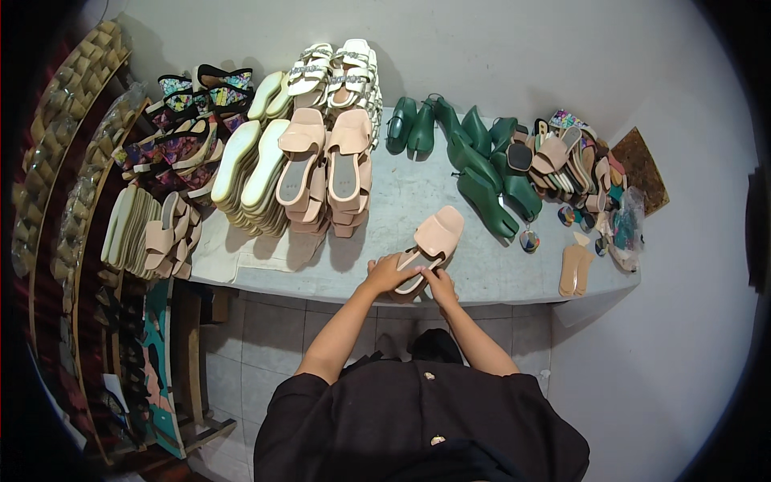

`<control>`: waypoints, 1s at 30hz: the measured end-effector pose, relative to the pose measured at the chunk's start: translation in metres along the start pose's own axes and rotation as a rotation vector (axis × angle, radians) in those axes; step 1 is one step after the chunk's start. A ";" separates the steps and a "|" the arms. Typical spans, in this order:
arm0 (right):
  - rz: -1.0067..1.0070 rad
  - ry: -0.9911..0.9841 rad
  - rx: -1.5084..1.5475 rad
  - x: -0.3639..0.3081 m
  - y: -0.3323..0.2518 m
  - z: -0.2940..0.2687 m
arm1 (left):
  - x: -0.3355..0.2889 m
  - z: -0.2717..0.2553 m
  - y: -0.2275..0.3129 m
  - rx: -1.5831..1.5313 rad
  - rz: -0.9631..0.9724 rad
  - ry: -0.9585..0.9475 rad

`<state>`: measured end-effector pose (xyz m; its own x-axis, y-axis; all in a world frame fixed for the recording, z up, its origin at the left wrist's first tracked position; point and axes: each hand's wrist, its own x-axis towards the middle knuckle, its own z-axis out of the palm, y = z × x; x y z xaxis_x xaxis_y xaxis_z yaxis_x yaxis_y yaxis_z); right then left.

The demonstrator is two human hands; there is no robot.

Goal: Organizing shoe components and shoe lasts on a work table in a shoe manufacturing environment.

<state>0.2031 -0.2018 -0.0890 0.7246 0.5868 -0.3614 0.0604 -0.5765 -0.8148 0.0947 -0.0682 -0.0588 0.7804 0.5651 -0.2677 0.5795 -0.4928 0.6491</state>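
A beige-pink slide sandal [440, 230] with a broad strap and a grey insole is held at the table's front edge, its toe pointing away and slightly right. My left hand [389, 271] grips its left side near the heel, fingers reaching across the insole. My right hand [439, 286] is closed on the right side by the heel. The undersides of both hands are hidden. Beyond, to the left, stand stacks of matching pink sandals [350, 136], the nearest finished shoes to my left hand.
White soles [264, 165], white sandals [351, 60] and floral wedge sandals [189, 149] are piled along the left of the grey table [385, 209]. Green shoe lasts [474, 165] lie at the back right, near mixed sandals [562, 157] and tan insoles [573, 269]. Shelves [76, 201] rise far left.
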 end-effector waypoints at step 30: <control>-0.123 -0.716 0.141 -0.115 -0.094 0.108 | -0.233 -0.041 -0.079 -0.402 -0.444 0.401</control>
<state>0.0405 -0.1540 -0.0200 0.0906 0.8974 -0.4318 -0.0117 -0.4326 -0.9015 -0.1425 -0.1339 -0.0188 0.3000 0.8930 -0.3355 0.6309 0.0780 0.7720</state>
